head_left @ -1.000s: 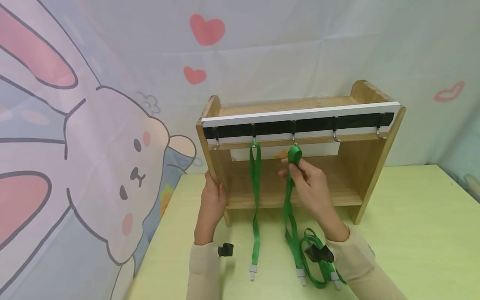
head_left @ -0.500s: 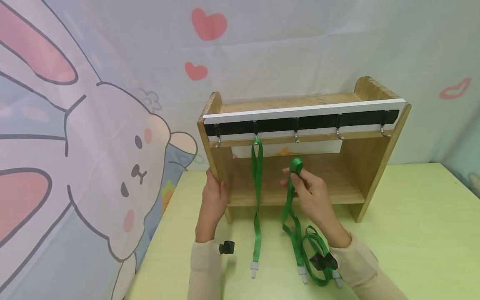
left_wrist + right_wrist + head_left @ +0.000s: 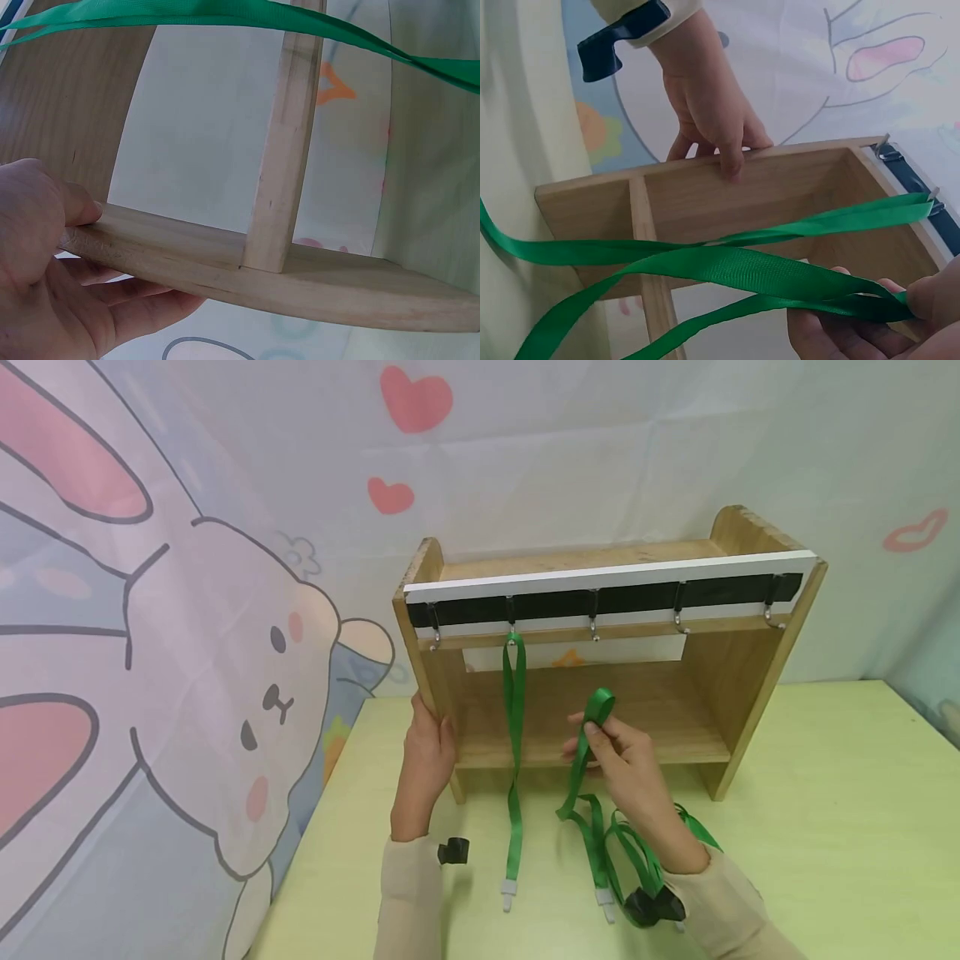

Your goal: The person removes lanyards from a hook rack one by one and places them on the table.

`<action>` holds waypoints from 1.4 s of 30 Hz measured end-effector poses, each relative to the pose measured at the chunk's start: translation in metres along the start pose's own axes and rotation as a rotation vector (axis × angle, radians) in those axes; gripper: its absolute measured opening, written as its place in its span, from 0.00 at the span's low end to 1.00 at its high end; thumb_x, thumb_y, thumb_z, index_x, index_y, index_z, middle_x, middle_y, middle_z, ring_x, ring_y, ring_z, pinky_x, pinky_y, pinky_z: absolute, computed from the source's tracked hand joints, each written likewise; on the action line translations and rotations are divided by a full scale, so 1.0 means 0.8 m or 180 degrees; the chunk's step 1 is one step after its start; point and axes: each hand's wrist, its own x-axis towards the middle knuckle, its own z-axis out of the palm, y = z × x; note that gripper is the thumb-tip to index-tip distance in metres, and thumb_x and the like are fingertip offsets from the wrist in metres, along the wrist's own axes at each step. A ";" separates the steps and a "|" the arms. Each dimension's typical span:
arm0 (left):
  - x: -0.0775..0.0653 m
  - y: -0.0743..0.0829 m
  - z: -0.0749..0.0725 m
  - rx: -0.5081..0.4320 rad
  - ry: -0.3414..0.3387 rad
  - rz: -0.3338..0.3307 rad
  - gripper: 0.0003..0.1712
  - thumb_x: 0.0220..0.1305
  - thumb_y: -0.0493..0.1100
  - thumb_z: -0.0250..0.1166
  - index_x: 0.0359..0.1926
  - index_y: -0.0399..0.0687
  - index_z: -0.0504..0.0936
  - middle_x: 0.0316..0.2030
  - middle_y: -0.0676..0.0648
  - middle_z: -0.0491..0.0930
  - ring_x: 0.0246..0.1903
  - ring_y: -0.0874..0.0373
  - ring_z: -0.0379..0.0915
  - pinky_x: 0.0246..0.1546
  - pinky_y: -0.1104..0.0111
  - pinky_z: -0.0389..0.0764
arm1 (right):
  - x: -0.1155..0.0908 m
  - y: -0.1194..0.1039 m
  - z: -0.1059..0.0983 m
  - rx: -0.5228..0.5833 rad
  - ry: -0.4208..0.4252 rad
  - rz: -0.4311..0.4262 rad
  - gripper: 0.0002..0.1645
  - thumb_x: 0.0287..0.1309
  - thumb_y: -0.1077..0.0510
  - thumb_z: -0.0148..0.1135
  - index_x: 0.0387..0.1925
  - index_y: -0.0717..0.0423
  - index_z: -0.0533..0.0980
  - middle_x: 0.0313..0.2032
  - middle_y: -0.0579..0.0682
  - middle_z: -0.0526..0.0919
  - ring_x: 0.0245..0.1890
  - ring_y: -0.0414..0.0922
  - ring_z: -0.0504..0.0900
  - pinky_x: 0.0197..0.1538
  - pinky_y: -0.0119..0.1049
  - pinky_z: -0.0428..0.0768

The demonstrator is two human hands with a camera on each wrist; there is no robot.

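Note:
My left hand grips the left side panel of a small wooden shelf, thumb on the inner face and fingers outside, as the left wrist view shows. My right hand pinches a green lanyard near its looped top, in front of the shelf opening and below the middle hook. The lanyard's lower part bends down to a pale clip on the table. Another green lanyard hangs by its loop from the second hook from the left, its clip at the bottom.
More green lanyard lies coiled on the pale green table, partly behind the right wrist. A white rail with a black strip carries several metal hooks along the shelf's top front. Behind stands a cartoon backdrop.
My right hand has come down and slightly right with the lanyard, its loop dropping away from the middle hook and its strap bending more. My left hand keeps its grip on the shelf.

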 end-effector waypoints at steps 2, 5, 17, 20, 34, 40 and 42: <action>0.001 0.000 0.000 -0.0004 -0.0006 -0.0020 0.28 0.75 0.31 0.50 0.70 0.31 0.52 0.54 0.22 0.72 0.50 0.28 0.76 0.46 0.40 0.79 | -0.002 0.001 0.002 0.0060 -0.0032 0.0063 0.19 0.79 0.57 0.47 0.57 0.64 0.77 0.38 0.64 0.86 0.38 0.49 0.87 0.39 0.44 0.85; 0.001 0.001 0.000 -0.0014 -0.0024 -0.0053 0.28 0.75 0.31 0.50 0.70 0.31 0.51 0.54 0.22 0.72 0.51 0.28 0.76 0.46 0.40 0.79 | -0.005 0.004 0.006 0.0191 -0.0110 0.0177 0.18 0.79 0.59 0.47 0.58 0.65 0.76 0.39 0.67 0.85 0.38 0.50 0.87 0.40 0.46 0.85; 0.005 0.002 -0.001 0.0002 -0.0011 -0.0009 0.28 0.75 0.31 0.50 0.70 0.30 0.52 0.54 0.22 0.72 0.51 0.28 0.76 0.47 0.40 0.78 | -0.024 0.022 0.004 0.0395 -0.0240 0.0935 0.22 0.78 0.56 0.50 0.61 0.69 0.74 0.39 0.58 0.87 0.39 0.51 0.88 0.36 0.41 0.83; 0.006 0.002 0.000 0.0001 -0.0020 -0.0026 0.28 0.75 0.31 0.50 0.70 0.30 0.52 0.54 0.22 0.72 0.51 0.28 0.76 0.47 0.40 0.79 | -0.028 0.028 0.003 0.0449 -0.0272 0.1017 0.22 0.77 0.55 0.52 0.60 0.68 0.75 0.39 0.57 0.87 0.37 0.48 0.88 0.37 0.41 0.83; 0.002 0.004 -0.001 -0.0021 -0.0107 -0.0160 0.29 0.76 0.32 0.49 0.71 0.30 0.50 0.57 0.22 0.70 0.54 0.29 0.75 0.50 0.40 0.78 | -0.047 0.046 0.000 0.0592 -0.0283 0.1385 0.12 0.71 0.59 0.60 0.46 0.65 0.82 0.36 0.54 0.89 0.38 0.48 0.89 0.36 0.42 0.84; 0.002 0.003 -0.001 -0.0003 -0.0084 -0.0134 0.28 0.76 0.32 0.50 0.70 0.30 0.50 0.56 0.22 0.71 0.53 0.28 0.75 0.49 0.39 0.77 | -0.052 0.057 -0.001 0.0525 -0.0426 0.1382 0.11 0.71 0.63 0.58 0.47 0.68 0.80 0.38 0.59 0.89 0.38 0.49 0.89 0.33 0.40 0.83; 0.001 0.003 0.000 0.0002 -0.0083 -0.0141 0.28 0.75 0.32 0.49 0.70 0.29 0.51 0.56 0.22 0.71 0.53 0.28 0.75 0.49 0.39 0.78 | -0.053 0.061 -0.001 0.0485 -0.0494 0.1413 0.11 0.72 0.63 0.58 0.48 0.68 0.79 0.40 0.60 0.88 0.38 0.48 0.88 0.33 0.40 0.83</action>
